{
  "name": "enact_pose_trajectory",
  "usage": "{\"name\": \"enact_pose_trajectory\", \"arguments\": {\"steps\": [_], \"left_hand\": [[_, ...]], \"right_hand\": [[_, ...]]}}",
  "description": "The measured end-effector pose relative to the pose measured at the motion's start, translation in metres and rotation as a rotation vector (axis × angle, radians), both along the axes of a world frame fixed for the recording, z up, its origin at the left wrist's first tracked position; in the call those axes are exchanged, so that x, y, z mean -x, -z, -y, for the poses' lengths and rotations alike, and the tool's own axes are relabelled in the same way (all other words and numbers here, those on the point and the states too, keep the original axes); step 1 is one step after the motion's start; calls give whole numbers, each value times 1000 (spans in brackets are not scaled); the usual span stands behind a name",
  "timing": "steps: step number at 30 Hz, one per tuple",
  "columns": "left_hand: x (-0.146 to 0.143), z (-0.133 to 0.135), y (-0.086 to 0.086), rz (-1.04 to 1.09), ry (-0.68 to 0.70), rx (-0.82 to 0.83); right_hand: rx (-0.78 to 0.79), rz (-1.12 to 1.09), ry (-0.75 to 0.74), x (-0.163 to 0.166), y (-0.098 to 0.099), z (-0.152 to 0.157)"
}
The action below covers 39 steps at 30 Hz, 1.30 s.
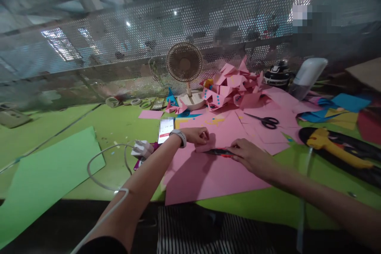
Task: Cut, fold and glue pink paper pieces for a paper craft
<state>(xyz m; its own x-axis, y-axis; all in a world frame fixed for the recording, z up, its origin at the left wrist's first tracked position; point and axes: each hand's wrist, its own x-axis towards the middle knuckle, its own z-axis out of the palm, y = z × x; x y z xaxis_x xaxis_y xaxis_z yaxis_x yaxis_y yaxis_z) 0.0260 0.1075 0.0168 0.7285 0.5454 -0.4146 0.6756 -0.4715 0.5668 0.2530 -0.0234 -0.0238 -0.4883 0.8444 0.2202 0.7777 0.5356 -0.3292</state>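
Observation:
My left hand (197,135), with a pale band on its wrist, is closed with its fingertips pinched on a small folded piece of pink paper (205,145). My right hand (248,154) is closed round a slim black and red utility knife (220,152). The knife lies nearly flat, its tip pointing left at the lower edge of the folded piece. Beneath both hands spreads a large pink paper sheet (226,182). Black scissors (269,122) rest on more pink paper to the right.
Behind the hands stand a small fan (184,63) and a heap of folded pink paper (229,85). A phone (166,130) and a white charger (143,149) with its cable sit left. A green sheet (56,182) lies further left; a yellow and black tool (339,149) lies right.

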Motion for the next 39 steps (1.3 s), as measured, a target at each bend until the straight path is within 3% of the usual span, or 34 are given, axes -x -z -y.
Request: {"name": "enact_pose_trajectory", "arguments": {"steps": [11, 27, 36, 39], "left_hand": [[-3, 3, -5, -66, 4, -7], [-1, 2, -4, -30, -5, -5], [0, 0, -7, -2, 21, -53], [2, 4, -7, 25, 26, -88]], "right_hand": [[57, -58, -35, 0, -7, 3], [17, -38, -100, 6, -3, -6], [91, -65, -197, 14, -13, 8], [110, -109, -224, 3, -22, 16]]}}
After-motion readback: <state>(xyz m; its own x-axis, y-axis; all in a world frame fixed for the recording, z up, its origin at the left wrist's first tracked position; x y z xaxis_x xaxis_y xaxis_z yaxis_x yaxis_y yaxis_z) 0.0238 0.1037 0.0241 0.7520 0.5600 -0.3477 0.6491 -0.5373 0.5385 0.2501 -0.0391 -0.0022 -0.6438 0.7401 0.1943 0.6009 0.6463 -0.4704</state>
